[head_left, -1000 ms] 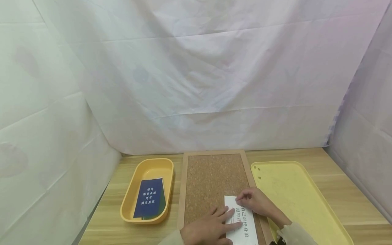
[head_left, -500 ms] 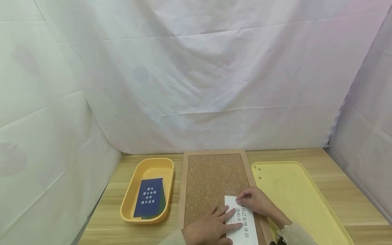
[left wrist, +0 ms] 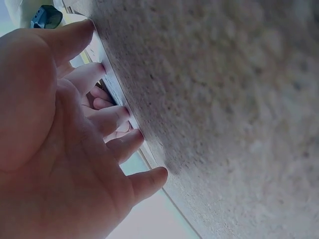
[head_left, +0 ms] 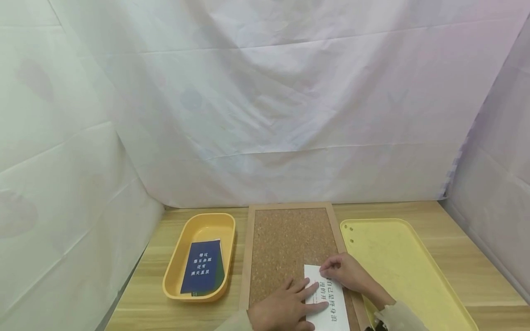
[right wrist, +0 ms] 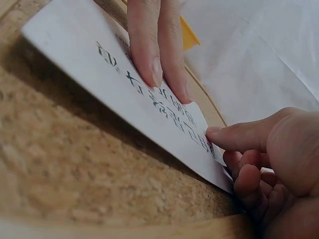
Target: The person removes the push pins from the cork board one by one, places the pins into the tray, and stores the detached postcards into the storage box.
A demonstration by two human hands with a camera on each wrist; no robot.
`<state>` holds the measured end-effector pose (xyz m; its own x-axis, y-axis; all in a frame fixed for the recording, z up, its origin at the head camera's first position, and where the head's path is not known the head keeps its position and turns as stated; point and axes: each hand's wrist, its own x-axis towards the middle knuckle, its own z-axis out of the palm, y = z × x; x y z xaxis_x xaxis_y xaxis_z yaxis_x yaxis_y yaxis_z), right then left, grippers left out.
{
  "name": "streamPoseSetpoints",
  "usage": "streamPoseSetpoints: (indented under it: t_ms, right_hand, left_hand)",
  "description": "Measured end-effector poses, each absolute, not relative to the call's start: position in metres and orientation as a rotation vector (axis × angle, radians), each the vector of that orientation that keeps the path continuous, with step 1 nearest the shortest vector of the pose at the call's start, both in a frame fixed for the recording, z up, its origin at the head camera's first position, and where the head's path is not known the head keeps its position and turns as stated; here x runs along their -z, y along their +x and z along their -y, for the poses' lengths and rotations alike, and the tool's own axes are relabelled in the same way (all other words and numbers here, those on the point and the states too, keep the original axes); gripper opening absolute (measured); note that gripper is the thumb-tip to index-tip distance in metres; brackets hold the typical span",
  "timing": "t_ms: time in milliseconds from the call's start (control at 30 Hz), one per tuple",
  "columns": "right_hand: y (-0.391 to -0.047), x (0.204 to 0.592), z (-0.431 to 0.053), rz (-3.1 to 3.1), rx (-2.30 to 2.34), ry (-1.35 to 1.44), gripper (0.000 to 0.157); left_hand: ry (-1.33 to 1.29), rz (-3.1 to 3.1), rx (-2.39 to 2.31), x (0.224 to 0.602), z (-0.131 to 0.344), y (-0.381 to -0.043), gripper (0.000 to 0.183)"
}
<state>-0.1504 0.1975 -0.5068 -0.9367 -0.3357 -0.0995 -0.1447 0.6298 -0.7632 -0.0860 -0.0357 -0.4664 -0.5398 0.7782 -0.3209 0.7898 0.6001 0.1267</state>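
A white card (head_left: 340, 310) printed with dark characters lies lengthwise on the right part of a wood-framed corkboard (head_left: 290, 234). My left hand (head_left: 283, 305) rests on it from the left, fingers spread and tips down on the card and cork. At the card's far end is my right hand (head_left: 347, 272), thumb and index finger pinched together. The right wrist view shows the right thumb (right wrist: 244, 135) on the printed face, the other fingers curled by the card's end. Whether something small sits in that pinch I cannot tell. There the card's long edge stands slightly off the cork.
An orange-yellow bin (head_left: 171, 276) on the left holds a dark blue card (head_left: 203, 266) with white characters, over other cards. On the right, a pale yellow tray (head_left: 397, 262) bears a few small brass-coloured tacks (head_left: 352, 241) at its far left corner. White cloth (head_left: 265, 115) hangs behind.
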Motion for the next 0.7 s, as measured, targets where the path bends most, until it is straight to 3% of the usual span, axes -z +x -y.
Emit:
streamPoseSetpoints:
  t_ms: [700]
  right_hand:
    - [-0.1487,0.5043,-0.1968,-2.617,1.188,-0.363,0.007]
  left_hand:
    - [1.232,-2.451,0.033,0.4672,0.0341,-0.0876,0.058]
